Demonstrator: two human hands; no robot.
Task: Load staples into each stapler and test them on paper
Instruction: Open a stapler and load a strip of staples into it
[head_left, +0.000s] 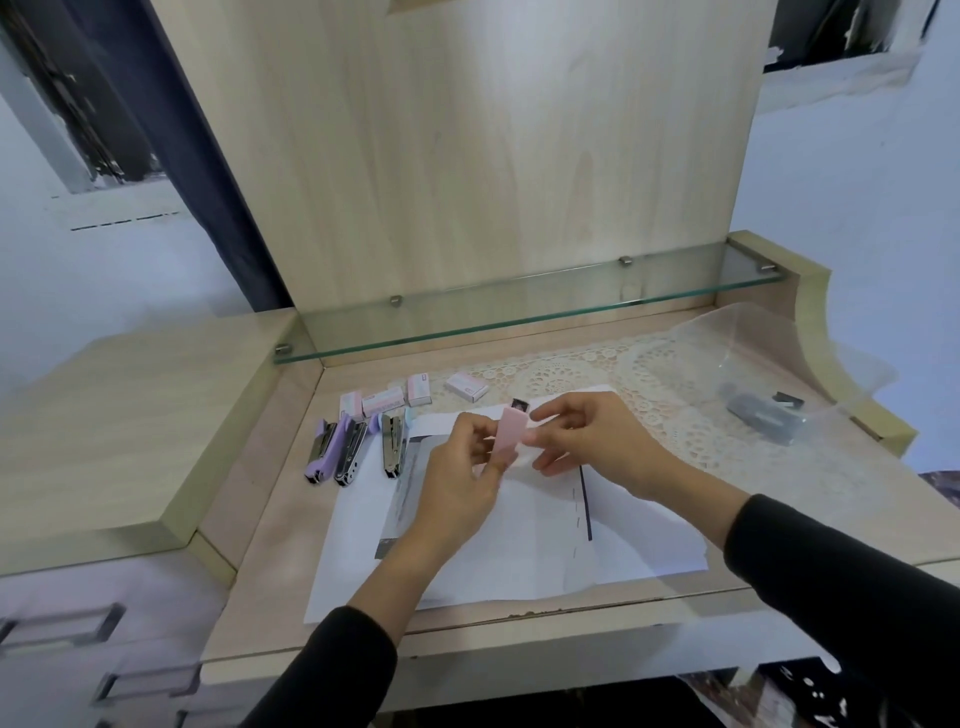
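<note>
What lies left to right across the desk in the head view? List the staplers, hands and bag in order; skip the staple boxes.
From the left: purple stapler → middle stapler → light-blue stapler → left hand → pink stapler → right hand → plastic bag holding a dark stapler.

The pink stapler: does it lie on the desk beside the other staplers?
No, the left hand holds the pink stapler up over the paper, apart from the three staplers lying at the left.

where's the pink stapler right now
Head view, middle of the desk: the left hand holds the pink stapler above the white paper, right hand close beside it, three other staplers lying to its left.
</note>
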